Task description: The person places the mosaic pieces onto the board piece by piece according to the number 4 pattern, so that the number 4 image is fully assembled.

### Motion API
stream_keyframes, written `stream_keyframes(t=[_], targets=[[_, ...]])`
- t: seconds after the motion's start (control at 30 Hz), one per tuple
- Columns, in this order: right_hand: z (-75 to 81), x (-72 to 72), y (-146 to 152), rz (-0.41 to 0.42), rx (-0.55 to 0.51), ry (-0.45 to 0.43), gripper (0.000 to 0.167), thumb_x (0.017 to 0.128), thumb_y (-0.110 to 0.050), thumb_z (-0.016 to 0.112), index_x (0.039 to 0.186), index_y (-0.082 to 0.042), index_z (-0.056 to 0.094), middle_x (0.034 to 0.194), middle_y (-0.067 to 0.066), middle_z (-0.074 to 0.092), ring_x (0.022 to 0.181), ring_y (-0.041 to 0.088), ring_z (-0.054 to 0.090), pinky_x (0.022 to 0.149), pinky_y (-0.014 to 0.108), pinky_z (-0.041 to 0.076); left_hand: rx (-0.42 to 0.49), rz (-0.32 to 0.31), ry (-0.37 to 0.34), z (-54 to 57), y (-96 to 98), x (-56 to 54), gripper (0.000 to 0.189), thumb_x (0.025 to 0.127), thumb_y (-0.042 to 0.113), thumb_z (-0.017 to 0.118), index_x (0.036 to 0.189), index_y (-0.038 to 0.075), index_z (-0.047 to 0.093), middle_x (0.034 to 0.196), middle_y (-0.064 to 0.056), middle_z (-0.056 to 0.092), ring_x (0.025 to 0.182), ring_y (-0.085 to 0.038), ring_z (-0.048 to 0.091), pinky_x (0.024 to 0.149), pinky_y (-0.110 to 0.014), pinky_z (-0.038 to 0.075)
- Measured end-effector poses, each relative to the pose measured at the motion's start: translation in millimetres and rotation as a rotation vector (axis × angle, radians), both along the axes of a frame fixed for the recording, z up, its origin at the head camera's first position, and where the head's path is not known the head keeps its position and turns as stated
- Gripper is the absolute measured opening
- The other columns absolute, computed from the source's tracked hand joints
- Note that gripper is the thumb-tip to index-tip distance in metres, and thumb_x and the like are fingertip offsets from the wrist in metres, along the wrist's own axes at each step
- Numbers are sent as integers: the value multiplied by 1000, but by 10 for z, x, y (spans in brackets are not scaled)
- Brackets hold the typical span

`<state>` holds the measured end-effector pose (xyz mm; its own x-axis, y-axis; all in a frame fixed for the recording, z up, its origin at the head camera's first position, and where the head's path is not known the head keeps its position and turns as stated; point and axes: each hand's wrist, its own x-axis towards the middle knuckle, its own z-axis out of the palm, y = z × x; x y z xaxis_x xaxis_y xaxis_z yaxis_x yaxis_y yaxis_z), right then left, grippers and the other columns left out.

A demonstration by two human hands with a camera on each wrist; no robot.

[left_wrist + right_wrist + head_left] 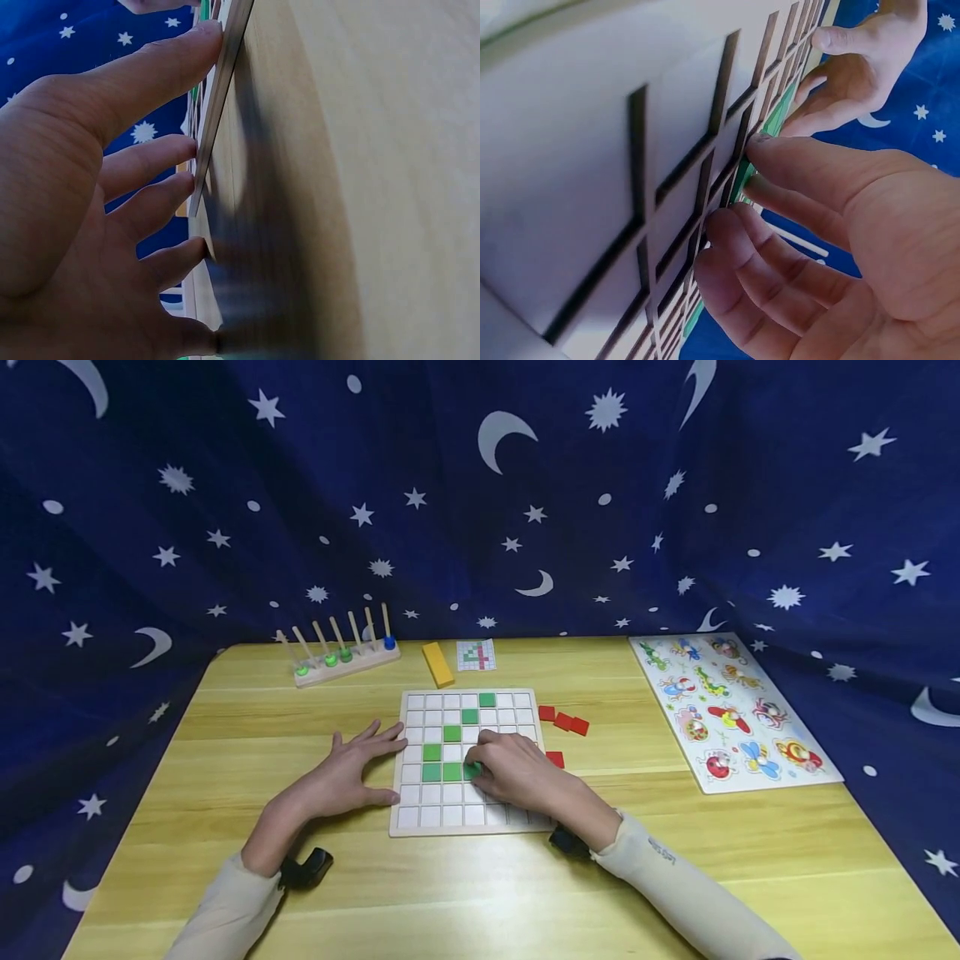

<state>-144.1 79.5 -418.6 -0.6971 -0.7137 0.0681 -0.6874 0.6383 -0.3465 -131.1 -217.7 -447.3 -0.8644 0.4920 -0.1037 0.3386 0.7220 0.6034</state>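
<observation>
A white grid board [430,816] lies on the table, with several green square tiles [452,733] set in its cells. Over the middle of the board, my right hand [517,770] pinches a green tile [471,771] between thumb and index finger, low at a cell beside a row of green tiles. The other fingers of that hand curl close to the board in the right wrist view. My left hand [341,777] is spread along the board's left edge, thumb and fingertips right at the rim, as the left wrist view also shows.
Several red tiles [579,727] lie right of the board. Behind it are a small pattern card [476,655], a yellow block [438,665] and a wooden peg stand [348,664] with green and blue beads. An insect puzzle board [738,710] lies at the right, before a starry curtain.
</observation>
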Motion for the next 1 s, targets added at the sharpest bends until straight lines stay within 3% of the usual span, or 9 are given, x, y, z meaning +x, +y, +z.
stream_keyframes(t=[0.43,0.6,1.0], targets=[[0,-24,82,-9,-37,-8,18,86,-13,77,104,-10,75,92,0,63,71,12,55,63,30,48,5,2,-4,-8,11,24,79,80,34,85,148,14,52,162,-2,27,150,-37,13,103,-80,-5],[28,-99,268,-67,-76,17,16,87,-14,77,102,-9,76,94,2,67,72,13,58,62,29,49,7,1,10,1,7,20,79,79,34,86,147,13,52,162,-3,28,150,-38,14,102,-81,-4],[79,-233,794,-180,-38,50,20,84,-13,80,102,-5,75,90,3,66,72,15,60,62,33,51,17,-9,16,15,-2,20,79,79,32,86,148,12,51,162,-4,28,149,-40,14,102,-81,-4]])
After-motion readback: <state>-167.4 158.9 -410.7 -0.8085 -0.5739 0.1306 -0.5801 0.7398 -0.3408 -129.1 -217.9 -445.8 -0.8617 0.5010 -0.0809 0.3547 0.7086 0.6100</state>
